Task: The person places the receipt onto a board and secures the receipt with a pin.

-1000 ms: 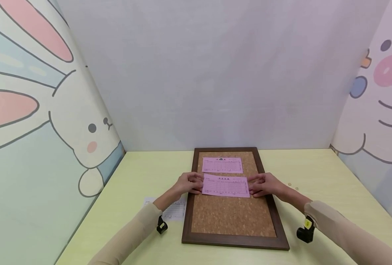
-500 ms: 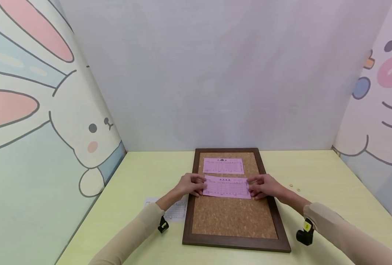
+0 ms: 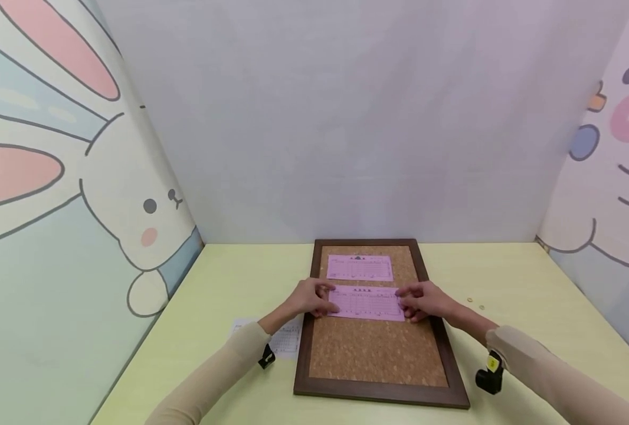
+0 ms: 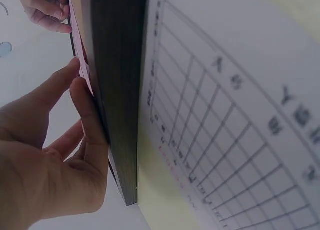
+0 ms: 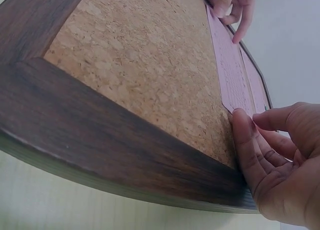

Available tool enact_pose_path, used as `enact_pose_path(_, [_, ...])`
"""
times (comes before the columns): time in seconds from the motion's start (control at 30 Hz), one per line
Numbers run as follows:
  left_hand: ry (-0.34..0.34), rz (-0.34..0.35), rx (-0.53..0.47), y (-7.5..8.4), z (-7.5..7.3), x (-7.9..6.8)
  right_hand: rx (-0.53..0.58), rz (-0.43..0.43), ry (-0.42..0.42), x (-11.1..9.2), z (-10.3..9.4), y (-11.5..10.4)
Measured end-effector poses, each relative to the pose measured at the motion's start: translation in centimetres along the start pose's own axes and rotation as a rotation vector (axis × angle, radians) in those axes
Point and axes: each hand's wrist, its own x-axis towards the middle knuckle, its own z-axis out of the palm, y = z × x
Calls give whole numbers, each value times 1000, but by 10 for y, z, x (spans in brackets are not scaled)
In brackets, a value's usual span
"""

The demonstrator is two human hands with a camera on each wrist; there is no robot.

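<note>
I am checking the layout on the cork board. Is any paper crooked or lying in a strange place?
The lower pink slip, held at its ends by the left hand and right hand, sits slightly tilted against the upper pink slip. A white sheet lies off the board, partly under the left arm.

2 pink slips on 1 cork board; 1 white sheet, 2 small pins on table; 2 hands.
</note>
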Motion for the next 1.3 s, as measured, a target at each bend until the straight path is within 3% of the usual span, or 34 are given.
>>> enact_pose_path(0.33, [6,31,148,12,5,9,80,-43,-22,-8,-22,2])
enact_pose_path(0.53, [-1,23,250,18,3,12,26,-62,45,-14,-44,-2])
enact_pose_path(0.77, [-31,-4,226,16,1,11,-49,-90,107,-23,-73,3])
enact_pose_path(1.1, [-43,12,166,12,4,7,-119,-69,145,-34,-107,26])
enact_pose_path(1.3, [-42,15,153,13,5,5,-304,-90,183,-37,-116,39])
